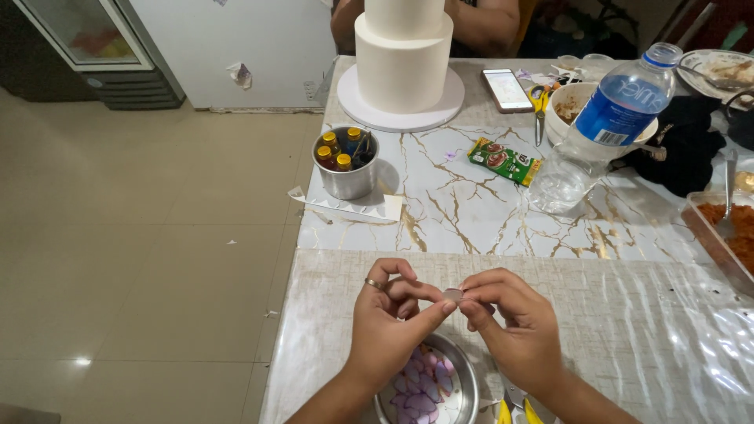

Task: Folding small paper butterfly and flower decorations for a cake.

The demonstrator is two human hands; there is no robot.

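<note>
Small pale piece [452, 295] pinched jointly by left hand [390, 318] and right hand [512, 322], held directly above metal bowl [463, 385] of purple petals [420, 385], presumably for easy drop-off

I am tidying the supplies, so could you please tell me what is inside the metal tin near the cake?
The metal tin holds small yellow-capped bottles and some dark items I cannot identify. Its wall hides their lower parts and the bottom.
</note>
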